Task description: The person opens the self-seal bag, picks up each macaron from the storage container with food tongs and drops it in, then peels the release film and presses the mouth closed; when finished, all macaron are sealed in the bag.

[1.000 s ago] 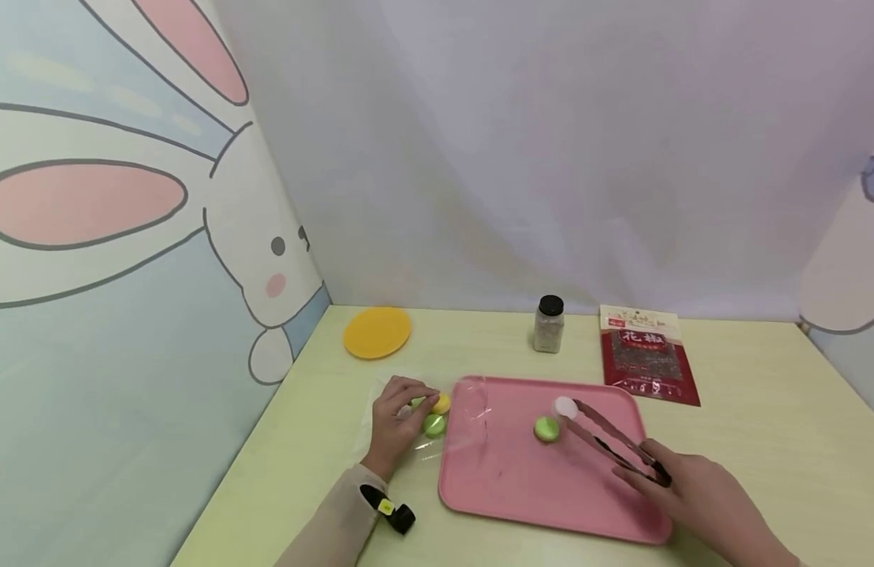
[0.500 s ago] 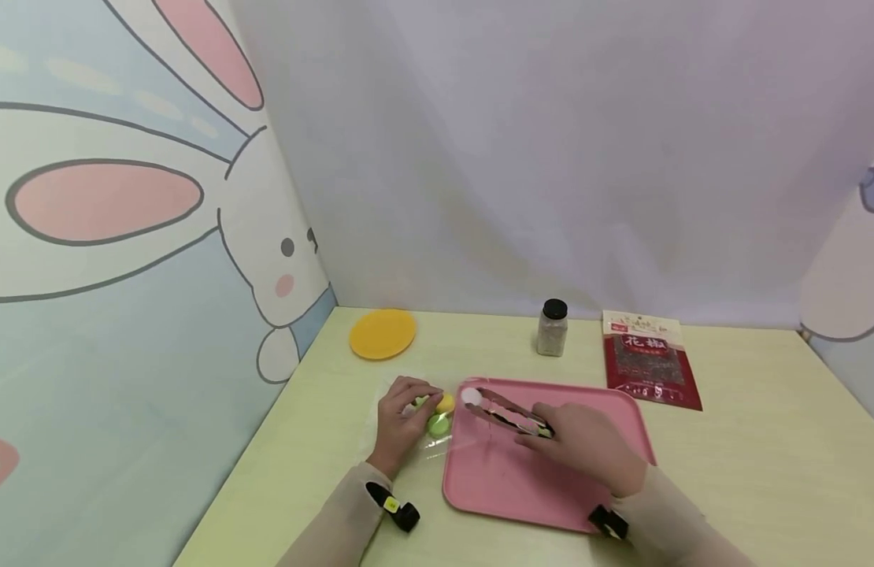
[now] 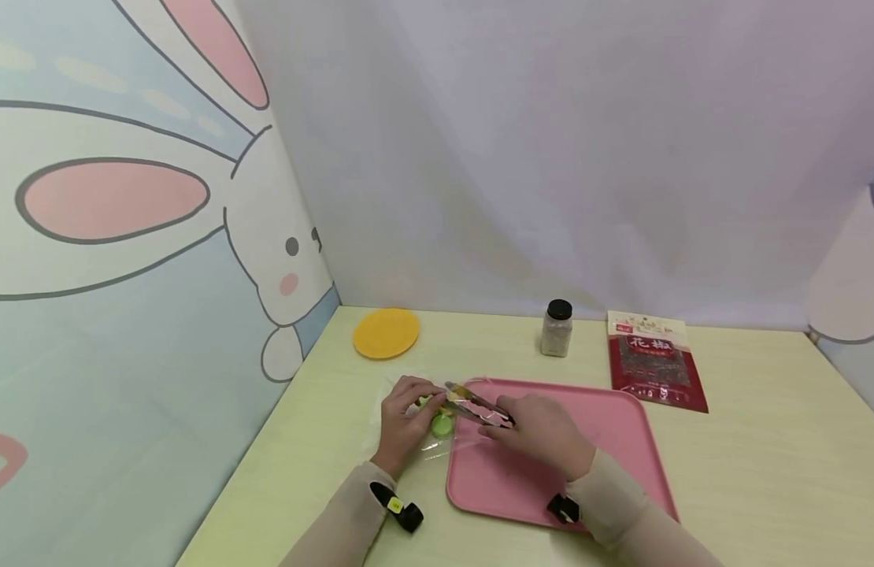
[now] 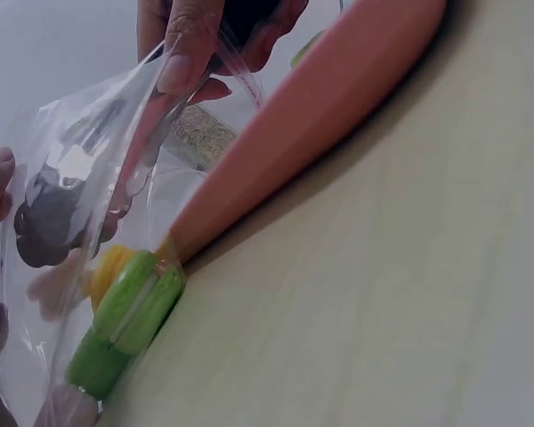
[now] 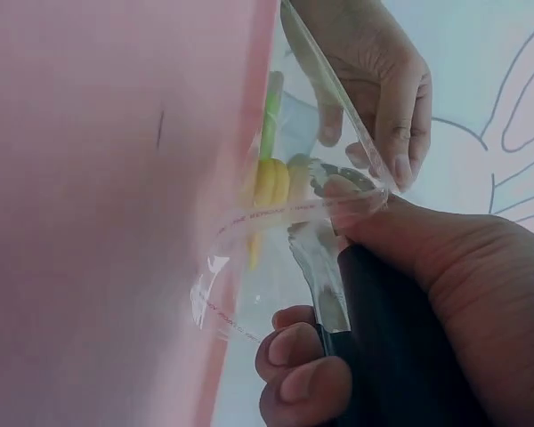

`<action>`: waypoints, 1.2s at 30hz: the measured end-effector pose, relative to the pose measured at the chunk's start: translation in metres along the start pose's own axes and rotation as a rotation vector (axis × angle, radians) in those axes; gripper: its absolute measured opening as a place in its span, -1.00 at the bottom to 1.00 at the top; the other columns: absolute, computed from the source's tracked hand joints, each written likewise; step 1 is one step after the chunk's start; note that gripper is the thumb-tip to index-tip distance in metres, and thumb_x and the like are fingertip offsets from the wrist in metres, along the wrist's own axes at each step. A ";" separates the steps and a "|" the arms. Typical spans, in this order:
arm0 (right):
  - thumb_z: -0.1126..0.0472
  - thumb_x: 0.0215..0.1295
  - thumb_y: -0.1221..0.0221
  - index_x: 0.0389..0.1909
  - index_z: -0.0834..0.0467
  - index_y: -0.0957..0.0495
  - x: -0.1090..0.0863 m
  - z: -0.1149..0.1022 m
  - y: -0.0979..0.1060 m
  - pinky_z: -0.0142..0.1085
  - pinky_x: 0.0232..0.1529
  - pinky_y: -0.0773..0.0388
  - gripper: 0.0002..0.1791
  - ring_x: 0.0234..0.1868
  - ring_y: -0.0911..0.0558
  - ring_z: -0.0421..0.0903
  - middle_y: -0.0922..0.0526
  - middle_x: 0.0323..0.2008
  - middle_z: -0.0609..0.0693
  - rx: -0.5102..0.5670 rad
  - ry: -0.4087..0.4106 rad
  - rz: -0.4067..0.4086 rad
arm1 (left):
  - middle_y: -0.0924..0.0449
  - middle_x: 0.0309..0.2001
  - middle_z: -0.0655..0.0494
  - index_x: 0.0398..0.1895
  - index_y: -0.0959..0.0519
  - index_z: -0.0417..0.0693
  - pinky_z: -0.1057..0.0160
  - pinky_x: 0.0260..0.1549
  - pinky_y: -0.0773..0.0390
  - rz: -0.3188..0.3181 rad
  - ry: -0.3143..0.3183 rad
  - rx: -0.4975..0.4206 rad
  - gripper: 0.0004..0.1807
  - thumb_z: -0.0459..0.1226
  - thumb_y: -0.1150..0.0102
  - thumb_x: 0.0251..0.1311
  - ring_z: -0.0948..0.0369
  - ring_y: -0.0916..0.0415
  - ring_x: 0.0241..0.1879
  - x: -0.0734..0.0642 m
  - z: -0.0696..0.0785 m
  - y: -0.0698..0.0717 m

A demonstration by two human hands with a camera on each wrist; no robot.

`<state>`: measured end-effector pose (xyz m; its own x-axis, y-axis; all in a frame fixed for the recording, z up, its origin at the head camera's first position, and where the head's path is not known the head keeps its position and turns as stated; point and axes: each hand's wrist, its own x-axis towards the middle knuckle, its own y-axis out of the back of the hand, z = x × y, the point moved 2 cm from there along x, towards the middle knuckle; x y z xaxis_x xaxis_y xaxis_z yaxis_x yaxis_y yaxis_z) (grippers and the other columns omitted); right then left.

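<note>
My left hand (image 3: 403, 417) pinches the edge of a clear plastic bag (image 3: 435, 451) lying at the tray's left side. Inside the bag are green macarons (image 4: 133, 307) and a yellow macaron (image 5: 271, 182). My right hand (image 3: 539, 431) grips metal tongs (image 5: 320, 276) by their black handles. The tongs' scalloped tips reach into the bag's mouth, above the macarons. Whether they still hold the whitish macaron I cannot tell. Beneath the bag's mouth lies the left rim of a pink tray (image 3: 614, 425). Part of a green macaron (image 4: 307, 49) shows behind the tray's edge in the left wrist view.
Toward the back stand a yellow plate (image 3: 386, 333) on the left and a black-capped spice jar (image 3: 557, 329) in the middle. A red and white spice packet (image 3: 655, 362) lies beyond the tray's right corner. A curtain wall (image 3: 550, 157) closes off the back.
My right hand has carried the tongs with the whitish macaron leftward across the tray, and their tips are now in the bag. My left hand has stayed at the bag.
</note>
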<state>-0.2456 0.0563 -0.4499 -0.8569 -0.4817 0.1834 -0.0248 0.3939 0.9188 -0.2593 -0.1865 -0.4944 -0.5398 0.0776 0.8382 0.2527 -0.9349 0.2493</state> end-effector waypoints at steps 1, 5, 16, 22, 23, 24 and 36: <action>-0.28 0.21 -0.31 -0.50 -0.09 -0.40 -0.001 0.000 0.000 -0.33 -0.64 -0.19 -0.57 -0.69 -0.24 -0.29 -0.28 -0.73 -0.24 0.003 0.000 0.002 | -0.65 -0.25 0.05 -0.24 -0.75 -0.05 0.10 -0.46 -0.50 0.001 0.000 0.002 -0.79 -0.47 -0.44 0.09 0.11 -0.54 -0.28 0.000 0.000 0.000; -0.28 0.22 -0.30 -0.50 -0.09 -0.38 -0.002 0.000 0.001 -0.33 -0.64 -0.19 -0.57 -0.69 -0.23 -0.29 -0.28 -0.73 -0.25 0.004 0.008 0.013 | -0.65 -0.25 0.07 -0.24 -0.75 -0.03 0.08 -0.46 -0.50 0.009 -0.002 0.013 -0.82 -0.44 -0.44 0.11 0.16 -0.53 -0.27 0.000 0.000 -0.001; -0.28 0.21 -0.31 -0.50 -0.07 -0.39 -0.003 0.001 0.001 -0.34 -0.65 -0.17 -0.56 -0.69 -0.21 -0.30 -0.27 -0.73 -0.24 -0.003 0.021 0.001 | -0.65 -0.28 0.07 -0.25 -0.75 -0.04 0.08 -0.36 -0.55 0.010 -0.011 0.001 -0.81 -0.46 -0.44 0.11 0.15 -0.55 -0.26 0.001 0.000 -0.001; -0.31 0.19 -0.31 -0.49 -0.06 -0.38 -0.004 0.002 0.002 -0.33 -0.65 -0.18 -0.53 -0.70 -0.21 -0.30 -0.26 -0.73 -0.24 0.011 0.012 -0.017 | -0.65 -0.28 0.08 -0.24 -0.75 -0.04 0.23 -0.27 -0.55 0.003 -0.017 0.002 -0.81 -0.45 -0.44 0.11 0.16 -0.56 -0.24 0.000 0.000 -0.001; -0.33 0.18 -0.30 -0.49 -0.06 -0.38 -0.004 0.003 0.003 -0.33 -0.65 -0.18 -0.52 -0.69 -0.22 -0.30 -0.26 -0.72 -0.24 0.015 0.005 -0.025 | -0.65 -0.28 0.07 -0.24 -0.75 -0.04 0.25 -0.27 -0.55 0.002 -0.018 0.002 -0.81 -0.45 -0.44 0.11 0.16 -0.56 -0.24 0.000 0.000 -0.001; -0.35 0.17 -0.29 -0.49 -0.06 -0.38 -0.004 0.003 0.003 -0.33 -0.65 -0.19 -0.51 -0.69 -0.22 -0.30 -0.26 -0.72 -0.24 0.017 -0.002 -0.034 | -0.65 -0.28 0.07 -0.24 -0.75 -0.04 0.26 -0.26 -0.55 0.002 -0.020 0.002 -0.81 -0.46 -0.44 0.11 0.16 -0.56 -0.24 0.000 0.000 -0.001; -0.52 0.06 -0.25 -0.43 -0.12 -0.47 -0.016 0.019 0.038 -0.29 -0.61 -0.24 -0.45 -0.67 -0.26 -0.26 -0.30 -0.69 -0.19 0.098 -0.094 -0.135 | -0.64 -0.29 0.03 -0.25 -0.74 -0.08 0.11 -0.37 -0.54 0.006 -0.023 -0.018 -0.77 -0.51 -0.45 0.05 0.14 -0.54 -0.27 0.000 -0.003 -0.001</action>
<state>-0.2426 0.0938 -0.4246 -0.8868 -0.4616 0.0232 -0.1888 0.4077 0.8934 -0.2624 -0.1864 -0.4962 -0.5200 0.0801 0.8504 0.2412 -0.9413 0.2361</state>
